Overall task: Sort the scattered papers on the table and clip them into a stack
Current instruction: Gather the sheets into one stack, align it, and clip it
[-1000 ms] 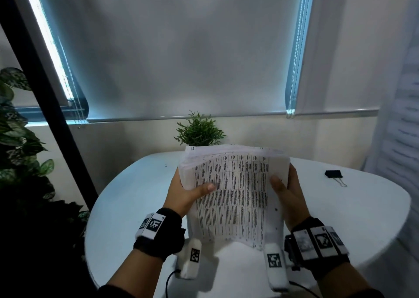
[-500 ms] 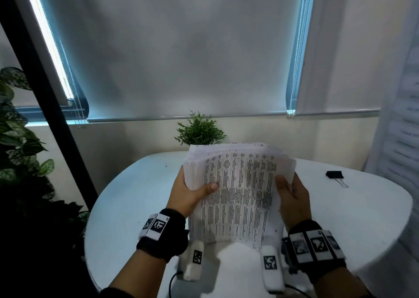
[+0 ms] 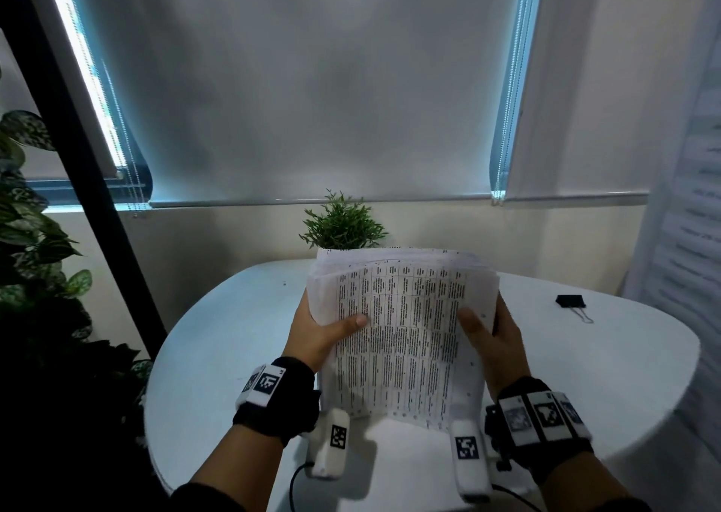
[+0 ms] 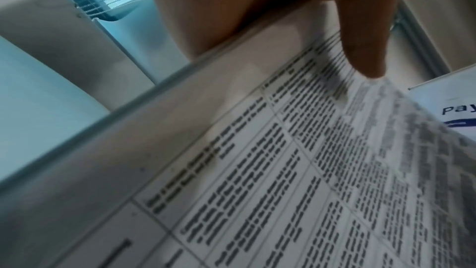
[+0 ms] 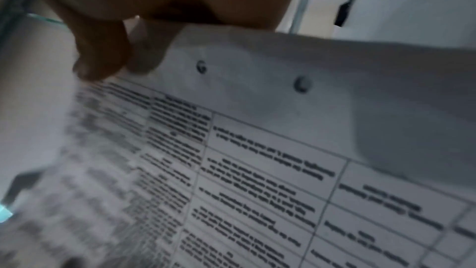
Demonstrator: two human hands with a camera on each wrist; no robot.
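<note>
A thick stack of printed papers (image 3: 402, 328) stands upright on its lower edge on the white round table (image 3: 218, 340). My left hand (image 3: 324, 328) grips its left side, thumb across the front sheet. My right hand (image 3: 491, 328) grips the right side, thumb on the front sheet too. In the left wrist view the thumb (image 4: 365, 48) presses on the printed table of the stack of papers (image 4: 283, 170). The right wrist view has the thumb (image 5: 100, 54) on the punched margin of the papers (image 5: 257, 150). A black binder clip (image 3: 570, 301) lies on the table to the right, apart from both hands.
A small green potted plant (image 3: 341, 225) stands behind the stack at the table's far edge. Large leafy plants (image 3: 27, 238) and a black post (image 3: 97, 199) are on the left. A lowered window blind (image 3: 312, 82) hangs behind. A white panel (image 3: 686, 238) stands at the right.
The stack has shifted slightly to the right and tilted, both hands moving with it; the sheets' top edges look a little more fanned. The binder clip has not moved.
</note>
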